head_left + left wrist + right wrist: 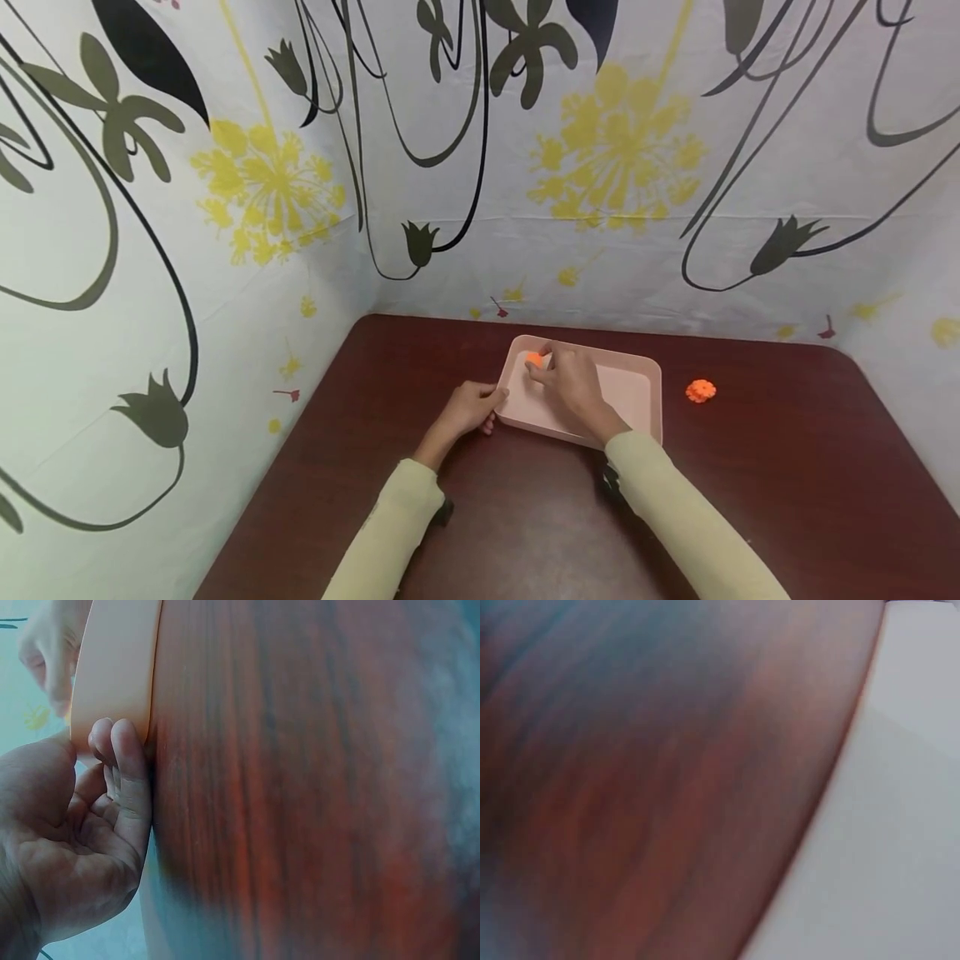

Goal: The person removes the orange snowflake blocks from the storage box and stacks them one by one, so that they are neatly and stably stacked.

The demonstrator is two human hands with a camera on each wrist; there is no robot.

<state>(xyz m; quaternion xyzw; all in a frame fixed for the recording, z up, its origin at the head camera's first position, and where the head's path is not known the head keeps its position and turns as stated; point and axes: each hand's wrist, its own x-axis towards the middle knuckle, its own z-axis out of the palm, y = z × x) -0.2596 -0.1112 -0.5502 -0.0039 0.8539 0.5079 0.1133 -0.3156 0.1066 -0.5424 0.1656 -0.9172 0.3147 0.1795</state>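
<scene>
A pale pink rectangular tray (630, 392) lies on the table, a little tilted in the head view. My left hand (468, 408) grips the tray's left end, thumb at the rim; in the left wrist view the fingers of that hand (82, 832) curl against the tray's wall (116, 667). Over the tray, my right hand (573, 383) pinches a small orange piece (534, 359) between thumb and finger near the far left corner. Its exact kind is hidden by the fingers. Only the tray's side (885, 802) and wood appear in the right wrist view, without the hand.
A bumpy orange flower-like piece (701, 391) lies on the dark reddish-brown table (525, 533), right of the tray. Behind and to the left stands a white cloth wall (480, 183) with printed flowers, close to the table's far edge.
</scene>
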